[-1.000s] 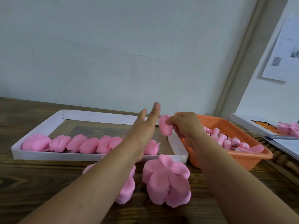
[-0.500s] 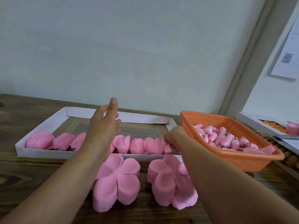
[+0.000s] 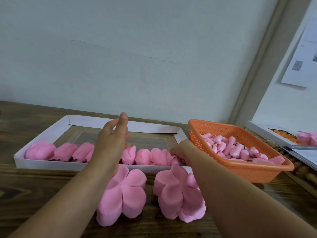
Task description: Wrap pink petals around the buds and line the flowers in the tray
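Right hand [image 3: 181, 152] at tray [image 3: 42, 134] right end, seemingly touching flower [image 3: 172, 159].

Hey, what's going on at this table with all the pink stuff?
A person is assembling pink fabric flowers. Their right hand is setting a wrapped flower at the right end of a row in the white tray, fingers on it. The left hand hovers open above the row. Two stacks of loose pink petals sit on the wooden table in front of the tray, and an orange basket of buds stands to the right.
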Demonstrator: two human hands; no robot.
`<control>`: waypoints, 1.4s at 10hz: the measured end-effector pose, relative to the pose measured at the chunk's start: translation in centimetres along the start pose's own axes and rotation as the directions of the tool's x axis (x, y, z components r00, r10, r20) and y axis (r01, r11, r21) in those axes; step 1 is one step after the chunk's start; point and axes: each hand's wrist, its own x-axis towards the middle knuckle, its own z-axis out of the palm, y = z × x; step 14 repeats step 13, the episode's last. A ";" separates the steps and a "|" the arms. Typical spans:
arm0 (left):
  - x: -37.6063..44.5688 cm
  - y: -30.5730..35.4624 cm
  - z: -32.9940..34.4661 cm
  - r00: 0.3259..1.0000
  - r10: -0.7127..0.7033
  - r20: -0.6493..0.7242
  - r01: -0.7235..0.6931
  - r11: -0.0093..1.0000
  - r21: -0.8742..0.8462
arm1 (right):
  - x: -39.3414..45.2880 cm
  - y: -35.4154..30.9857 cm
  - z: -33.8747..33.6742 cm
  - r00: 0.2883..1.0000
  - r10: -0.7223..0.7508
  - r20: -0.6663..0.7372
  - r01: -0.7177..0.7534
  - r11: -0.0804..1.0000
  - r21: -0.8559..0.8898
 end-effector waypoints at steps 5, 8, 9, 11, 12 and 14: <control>0.0 -0.4 -0.1 1.000 -0.010 0.017 0.010 1.000 0.006 | 0.4 -0.2 0.7 0.998 -0.057 -0.009 0.055 0.989 -0.135; -0.4 -0.7 0.3 0.999 0.005 0.048 -0.007 0.999 0.039 | -1.4 -0.7 0.3 0.984 -0.168 -0.057 0.093 0.761 -0.642; -0.6 -0.7 0.3 0.999 0.008 0.051 -0.009 0.999 0.035 | -1.7 -0.5 0.4 0.996 -0.083 -0.035 0.058 0.887 -0.457; -0.9 -0.3 0.6 0.998 0.019 0.058 -0.020 1.000 0.020 | -3.6 -0.5 -0.9 0.945 -0.281 -0.170 0.183 0.880 -0.438; -1.8 1.0 0.9 0.997 0.005 0.074 -0.007 1.000 0.029 | -5.2 0.0 -1.7 0.873 -0.371 -0.315 0.308 0.922 -0.233; -2.5 2.9 0.5 0.996 0.058 0.073 -0.056 0.998 -0.033 | -9.4 0.9 -3.7 0.782 -0.480 -0.397 0.517 0.856 -0.017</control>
